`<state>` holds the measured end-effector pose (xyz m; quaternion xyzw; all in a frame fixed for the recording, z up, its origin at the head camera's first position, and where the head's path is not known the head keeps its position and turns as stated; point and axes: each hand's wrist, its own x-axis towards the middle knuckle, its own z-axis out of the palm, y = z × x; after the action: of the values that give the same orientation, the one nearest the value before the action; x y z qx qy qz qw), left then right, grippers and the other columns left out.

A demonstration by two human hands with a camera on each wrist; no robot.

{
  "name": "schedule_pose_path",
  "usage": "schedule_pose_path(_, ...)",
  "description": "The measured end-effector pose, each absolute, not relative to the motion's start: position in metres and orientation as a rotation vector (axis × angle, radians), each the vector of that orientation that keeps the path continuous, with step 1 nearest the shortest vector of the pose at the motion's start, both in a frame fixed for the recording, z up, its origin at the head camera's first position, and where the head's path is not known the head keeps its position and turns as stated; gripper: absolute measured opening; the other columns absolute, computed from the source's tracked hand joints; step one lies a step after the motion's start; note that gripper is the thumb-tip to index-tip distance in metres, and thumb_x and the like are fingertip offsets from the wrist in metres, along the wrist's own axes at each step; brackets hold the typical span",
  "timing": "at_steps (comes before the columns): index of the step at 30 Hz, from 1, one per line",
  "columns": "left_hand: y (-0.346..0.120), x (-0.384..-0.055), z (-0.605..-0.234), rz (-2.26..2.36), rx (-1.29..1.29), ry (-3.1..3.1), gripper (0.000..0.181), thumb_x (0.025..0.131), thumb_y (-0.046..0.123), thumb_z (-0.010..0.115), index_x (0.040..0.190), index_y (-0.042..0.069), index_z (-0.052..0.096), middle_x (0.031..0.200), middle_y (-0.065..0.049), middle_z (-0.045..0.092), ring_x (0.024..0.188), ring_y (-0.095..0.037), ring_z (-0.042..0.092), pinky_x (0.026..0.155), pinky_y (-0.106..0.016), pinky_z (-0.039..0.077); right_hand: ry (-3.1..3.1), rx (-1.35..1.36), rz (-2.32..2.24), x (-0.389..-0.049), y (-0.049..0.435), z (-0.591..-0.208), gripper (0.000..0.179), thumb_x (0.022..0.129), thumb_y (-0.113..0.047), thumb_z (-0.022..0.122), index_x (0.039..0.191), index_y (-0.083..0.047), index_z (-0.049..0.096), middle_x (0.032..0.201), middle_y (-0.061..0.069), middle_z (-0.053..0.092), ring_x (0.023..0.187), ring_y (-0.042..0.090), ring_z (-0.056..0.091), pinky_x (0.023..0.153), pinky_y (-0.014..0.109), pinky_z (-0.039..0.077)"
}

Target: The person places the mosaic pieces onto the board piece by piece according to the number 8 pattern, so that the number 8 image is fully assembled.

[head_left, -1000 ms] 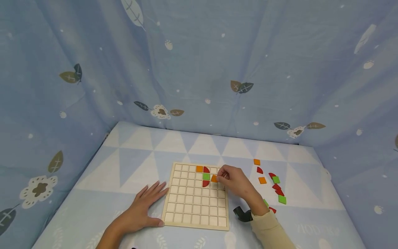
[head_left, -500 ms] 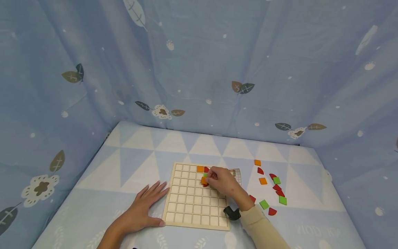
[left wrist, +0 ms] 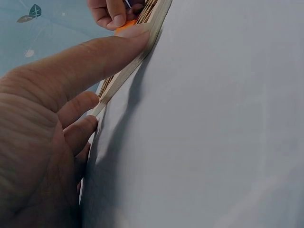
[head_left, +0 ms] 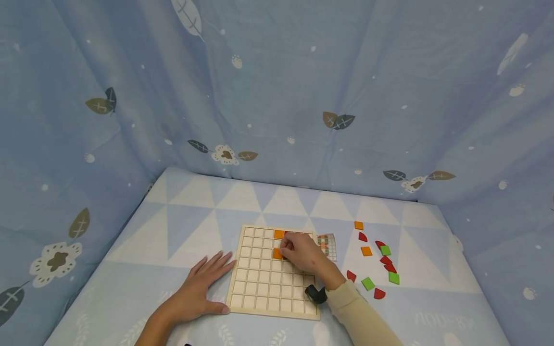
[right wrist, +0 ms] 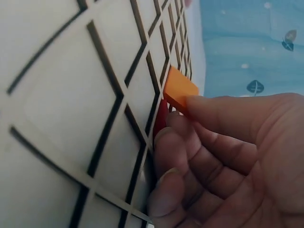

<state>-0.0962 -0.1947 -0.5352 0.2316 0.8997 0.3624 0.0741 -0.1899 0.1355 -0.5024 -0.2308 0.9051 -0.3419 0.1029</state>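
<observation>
My right hand (head_left: 300, 251) pinches an orange square tile (right wrist: 179, 88) between thumb and fingers. It holds the tile close over the wooden grid board (head_left: 259, 290), near a red quarter-round tile (right wrist: 160, 118) lying on the board. Another orange tile (head_left: 279, 234) sits in a cell of the top row. The other tiles on the board are mostly hidden behind the right hand. My left hand (head_left: 199, 288) lies spread on the table, fingertips and thumb at the board's left edge; the left wrist view shows its thumb (left wrist: 109, 57) on the board's rim.
Right of the board lie loose tiles: orange squares (head_left: 366, 251), green squares (head_left: 368, 283) and several red pieces (head_left: 379, 293). A printed pattern card (head_left: 327, 246) lies by the board's upper right edge. A black device (head_left: 316, 294) is on the right wrist. Curtains stand behind.
The right hand has carried the orange tile leftward across the board, past the green and red tiles. The pattern card has come into view. The left hand has stayed in place.
</observation>
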Motion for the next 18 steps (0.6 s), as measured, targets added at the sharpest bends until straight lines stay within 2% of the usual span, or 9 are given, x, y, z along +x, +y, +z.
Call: schedule_pose_path(18,-0.1934,-0.096,-0.5343,1.083,0.686,2.697,0.105,0.073,0.064,0.084,0.162,0.025,0.042,0.171,0.002,0.029,0.159,-0.033,0.016,0.12,-0.022,-0.012,2.741,-0.644,-0.934,-0.1818,0.1311,-0.5018,0.008,0.1,-0.016,0.072,0.097,-0.016,0.065,0.078,-0.008,0.056,0.065,0.009,0.051,0.062,0.029,0.045)
